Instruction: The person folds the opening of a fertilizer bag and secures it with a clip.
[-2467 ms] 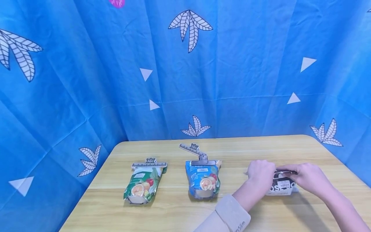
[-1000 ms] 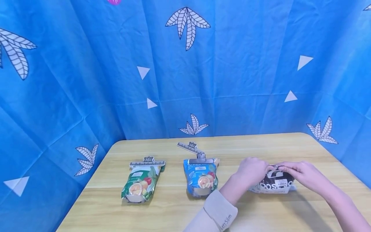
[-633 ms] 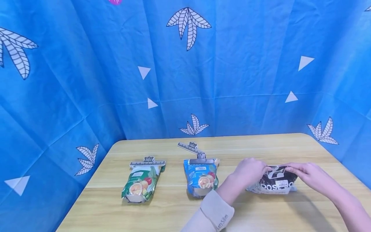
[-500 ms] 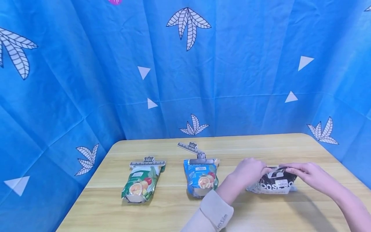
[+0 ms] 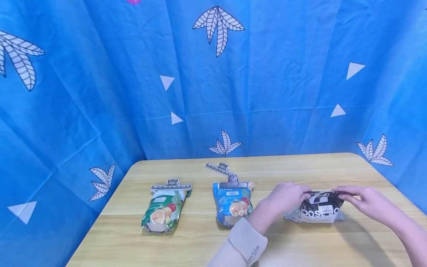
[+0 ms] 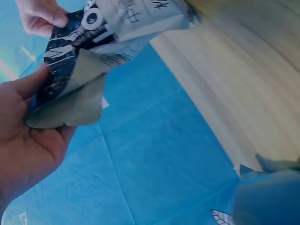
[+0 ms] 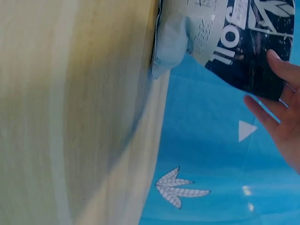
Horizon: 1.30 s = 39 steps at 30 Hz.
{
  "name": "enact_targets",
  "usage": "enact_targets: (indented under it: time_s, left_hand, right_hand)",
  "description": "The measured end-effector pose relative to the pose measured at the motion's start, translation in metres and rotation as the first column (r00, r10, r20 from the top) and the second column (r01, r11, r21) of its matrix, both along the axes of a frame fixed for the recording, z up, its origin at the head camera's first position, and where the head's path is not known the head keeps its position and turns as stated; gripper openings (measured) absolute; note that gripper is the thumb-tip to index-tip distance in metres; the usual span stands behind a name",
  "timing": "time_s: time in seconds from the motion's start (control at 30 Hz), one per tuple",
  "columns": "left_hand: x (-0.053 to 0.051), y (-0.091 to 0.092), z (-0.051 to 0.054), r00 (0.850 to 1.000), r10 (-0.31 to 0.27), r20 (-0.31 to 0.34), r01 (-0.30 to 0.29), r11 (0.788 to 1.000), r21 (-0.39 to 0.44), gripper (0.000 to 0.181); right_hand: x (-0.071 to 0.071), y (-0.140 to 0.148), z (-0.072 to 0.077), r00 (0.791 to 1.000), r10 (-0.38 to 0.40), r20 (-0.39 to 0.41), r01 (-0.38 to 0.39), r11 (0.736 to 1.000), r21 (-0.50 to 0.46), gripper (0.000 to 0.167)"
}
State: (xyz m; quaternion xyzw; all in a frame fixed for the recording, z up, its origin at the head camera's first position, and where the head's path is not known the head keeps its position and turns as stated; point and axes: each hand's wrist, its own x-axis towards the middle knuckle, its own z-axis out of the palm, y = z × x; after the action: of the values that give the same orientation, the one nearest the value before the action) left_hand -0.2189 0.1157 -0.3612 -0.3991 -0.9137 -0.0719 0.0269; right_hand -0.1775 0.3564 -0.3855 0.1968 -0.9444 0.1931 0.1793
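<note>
A black and white bag (image 5: 321, 210) stands on the right half of the table, held by both hands at its top edge. My left hand (image 5: 283, 200) pinches the top left corner. In the left wrist view, the left hand (image 6: 28, 126) has its thumb on the dark printed face and its fingers behind; a grey-green inner side of the bag (image 6: 77, 105) folds outward there. At the top right corner my right hand (image 5: 367, 202) pinches the edge. The right wrist view shows that hand's (image 7: 286, 105) thumb on the dark face, with fingers behind it.
A green fruit-print bag (image 5: 165, 211) with a piano-pattern clip (image 5: 171, 186) lies at the left. Beside it is a blue fruit-print bag (image 5: 233, 204), its clip (image 5: 233, 182) on the top edge. A blue patterned curtain (image 5: 213, 85) surrounds the wooden table (image 5: 200, 248).
My hands have moved apart along the bag's top edge, the left one leftward and the right one slightly rightward. More of the bag's black printed face shows. The two clipped bags stay in place.
</note>
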Motion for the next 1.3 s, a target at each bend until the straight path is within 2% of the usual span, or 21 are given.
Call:
enact_targets:
  time_s: [0.1,0.2,0.27,0.4,0.53,0.63,0.73,0.97,1.13,1.23,1.3]
  left_hand:
    - [0.001,0.007,0.004,0.999,0.011,-0.049,-0.015,0.997,-0.076,0.021]
    - [0.005,0.017,0.006,0.99,0.053,-0.129,-0.07,0.988,-0.134,0.011]
    - [0.007,0.023,0.007,0.977,0.089,-0.195,-0.121,0.98,-0.157,0.009]
    - [0.009,0.031,0.003,0.948,0.16,-0.275,-0.208,0.966,-0.154,0.009]
    - [0.008,0.034,-0.002,0.932,0.211,-0.294,-0.257,0.958,-0.129,0.011]
    - [0.007,0.035,-0.005,0.927,0.23,-0.296,-0.274,0.955,-0.116,0.012]
    - [0.007,0.035,-0.005,0.923,0.247,-0.295,-0.287,0.952,-0.102,0.013]
    - [0.011,0.036,-0.005,0.912,0.291,-0.287,-0.332,0.937,-0.105,0.015]
    - [0.012,0.039,-0.004,0.914,0.302,-0.273,-0.339,0.936,-0.099,0.018]
    - [0.012,0.038,-0.004,0.917,0.295,-0.268,-0.329,0.94,-0.094,0.017]
    - [0.01,0.036,-0.005,0.92,0.289,-0.265,-0.32,0.944,-0.079,0.014]
  right_hand:
    - [-0.001,-0.007,0.0,0.999,0.026,-0.031,-0.025,0.999,0.046,0.033]
    - [-0.001,-0.013,-0.001,0.999,0.046,-0.022,-0.044,0.995,0.087,0.037]
    - [-0.002,-0.016,-0.002,0.999,0.046,-0.029,-0.042,0.993,0.113,0.034]
    - [-0.005,-0.016,-0.006,0.996,0.053,-0.07,-0.045,0.993,0.108,0.03]
    - [-0.01,-0.015,-0.01,0.989,0.079,-0.126,-0.07,0.995,0.077,0.027]
    - [-0.013,-0.014,-0.012,0.981,0.091,-0.17,-0.082,0.995,0.061,0.026]
    - [-0.015,-0.015,-0.013,0.975,0.085,-0.206,-0.077,0.996,0.047,0.027]
    - [-0.017,-0.015,-0.017,0.968,0.091,-0.232,-0.085,0.996,0.034,0.031]
    - [-0.017,-0.011,-0.019,0.952,0.128,-0.278,-0.122,0.992,0.039,0.036]
    - [-0.016,-0.006,-0.019,0.956,0.155,-0.248,-0.158,0.987,0.007,0.04]
    - [-0.014,0.0,-0.019,0.972,0.165,-0.167,-0.177,0.982,-0.063,0.04]
